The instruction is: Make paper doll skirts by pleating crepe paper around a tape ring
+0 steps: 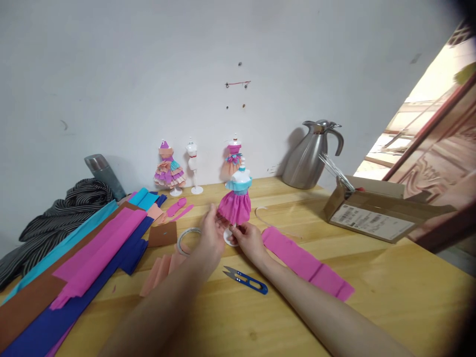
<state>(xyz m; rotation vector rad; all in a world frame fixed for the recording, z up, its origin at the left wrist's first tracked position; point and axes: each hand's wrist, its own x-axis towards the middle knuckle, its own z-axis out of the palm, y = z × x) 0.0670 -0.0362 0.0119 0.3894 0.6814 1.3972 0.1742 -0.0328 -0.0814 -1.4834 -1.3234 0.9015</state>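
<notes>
A small white mannequin (242,174) on a round stand wears a turquoise top and a gathered magenta skirt (236,207). At the skirt's left side is my left hand (213,229), its fingers apart and partly behind the hem. My right hand (246,239) has its thumb and fingers pinched at the stand just below the skirt. Blue thread snips (245,280) lie on the table in front of my hands. To the right, a long magenta crepe strip (307,263) lies flat. A roll of tape (183,242) rests beside my left forearm.
Three other mannequins, one in a ruffled dress (170,171), stand by the wall. Crepe paper sheets (100,248) and a striped cloth (70,213) cover the left side. A steel jug (305,158) and an open cardboard box (372,215) stand at the right on the wooden table (372,277).
</notes>
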